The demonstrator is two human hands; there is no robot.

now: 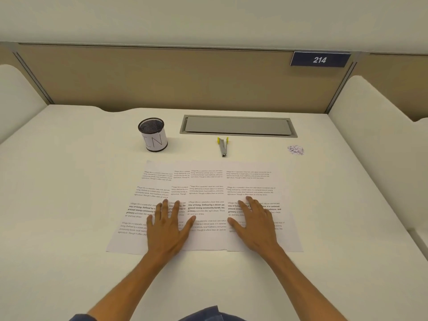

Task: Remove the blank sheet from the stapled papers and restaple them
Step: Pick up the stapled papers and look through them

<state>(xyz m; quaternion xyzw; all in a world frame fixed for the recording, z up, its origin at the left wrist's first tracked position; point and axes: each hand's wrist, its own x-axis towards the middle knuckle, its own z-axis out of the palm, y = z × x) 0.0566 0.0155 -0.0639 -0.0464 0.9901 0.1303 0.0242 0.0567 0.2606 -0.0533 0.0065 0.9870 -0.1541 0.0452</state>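
Note:
Several printed sheets (206, 195) lie fanned out side by side, overlapping, on the white desk (69, 205). My left hand (168, 224) rests flat with fingers spread on the left sheets. My right hand (256, 224) lies flat on the rightmost sheet. Neither hand grips anything. A small grey stapler with yellow tabs (223, 146) lies beyond the papers, near the middle. I see no blank sheet among the visible pages.
A black mesh cup with a white label (154, 135) stands at the back left. A grey cable hatch (238, 126) is set into the desk at the back. A small crumpled scrap (295, 150) lies at the right. A partition wall with a "214" sign (320, 59) closes the back.

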